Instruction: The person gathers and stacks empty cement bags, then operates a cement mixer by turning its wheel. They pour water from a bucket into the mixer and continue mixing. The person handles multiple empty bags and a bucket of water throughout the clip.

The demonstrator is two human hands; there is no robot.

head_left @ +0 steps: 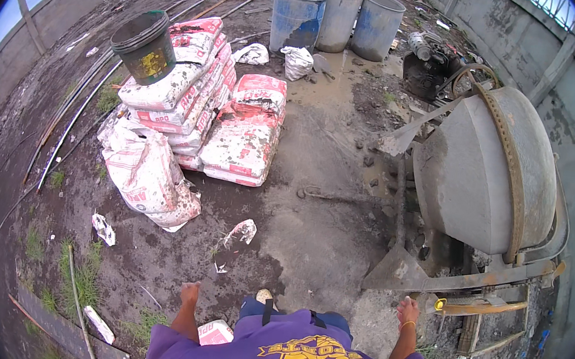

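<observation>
My left hand (190,292) hangs low beside my body, above dark soil, with a torn scrap of white bag on the ground ahead of it. Its fingers are mostly hidden, and nothing shows in its grasp. On the other side my right hand (407,312) hangs with loosely bent fingers, a thin band around the wrist, and holds nothing. Closest to it is the metal frame (462,276) of a cement mixer. The mixer's big grey drum (483,167) tilts toward the left. Both hands are apart from everything around them.
White-and-red cement bags (175,101) are stacked ahead on the left, topped by a dirty bucket (143,47). A crumpled bag (148,173) slumps against them. Blue drums (298,19) stand behind, near a shovel (322,65). Long pipes (79,118) lie left; a concrete wall (513,38) borders the right.
</observation>
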